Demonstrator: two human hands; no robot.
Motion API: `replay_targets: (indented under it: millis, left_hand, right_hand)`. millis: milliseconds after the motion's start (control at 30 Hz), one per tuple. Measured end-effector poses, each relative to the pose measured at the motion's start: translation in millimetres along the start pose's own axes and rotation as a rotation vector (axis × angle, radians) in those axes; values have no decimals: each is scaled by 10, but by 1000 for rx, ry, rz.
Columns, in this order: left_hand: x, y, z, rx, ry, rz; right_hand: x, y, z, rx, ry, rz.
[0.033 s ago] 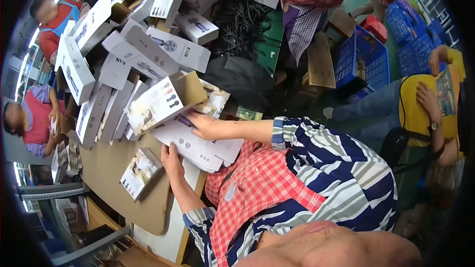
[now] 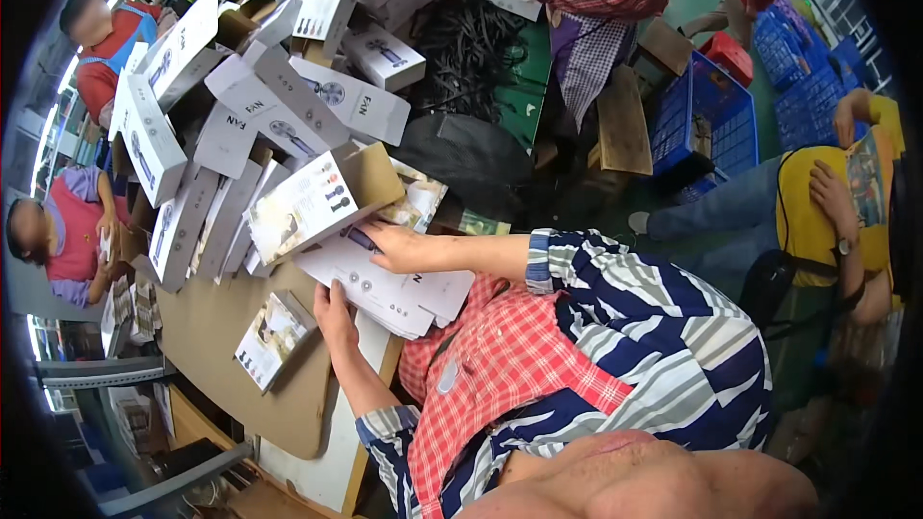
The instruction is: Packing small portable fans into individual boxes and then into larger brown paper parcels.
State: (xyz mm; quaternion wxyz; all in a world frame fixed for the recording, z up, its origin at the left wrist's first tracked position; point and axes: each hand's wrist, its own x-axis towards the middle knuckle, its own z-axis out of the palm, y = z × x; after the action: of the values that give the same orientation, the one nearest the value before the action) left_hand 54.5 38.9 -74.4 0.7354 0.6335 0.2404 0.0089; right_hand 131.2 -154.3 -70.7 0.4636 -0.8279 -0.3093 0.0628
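A small stack of flattened white cartons (image 2: 399, 298) with printed fan pictures lies at the table's edge, against my apron. My left hand (image 2: 333, 313) grips the near left edge of the stack, thumb on top and fingers partly hidden beneath. My right hand (image 2: 394, 248) is closed at the far edge, its fingers bent over the top carton beside a dark printed picture. Just beyond it, an open-ended printed box (image 2: 300, 207) leans on the pile, its brown inside showing. A closed small box (image 2: 274, 338) lies on the brown board (image 2: 207, 351) left of my left hand.
A high heap of white fan boxes (image 2: 149, 149) fills the table's far left. Black straps (image 2: 461, 48) and a black bag (image 2: 461, 154) lie beyond my right hand. Co-workers stand around the table. A blue crate (image 2: 707, 115) and a wooden stool (image 2: 623, 120) are at the right.
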Motion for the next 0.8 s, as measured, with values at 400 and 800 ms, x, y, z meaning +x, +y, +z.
replay_targets:
  millis: [400, 800]
  left_hand:
    - [-656, 243, -184, 6, -20, 227]
    - [-624, 391, -29, 476, 175, 464]
  right_hand:
    - [372, -393, -181, -25, 33, -127]
    - [-14, -622, -267, 37, 82, -164]
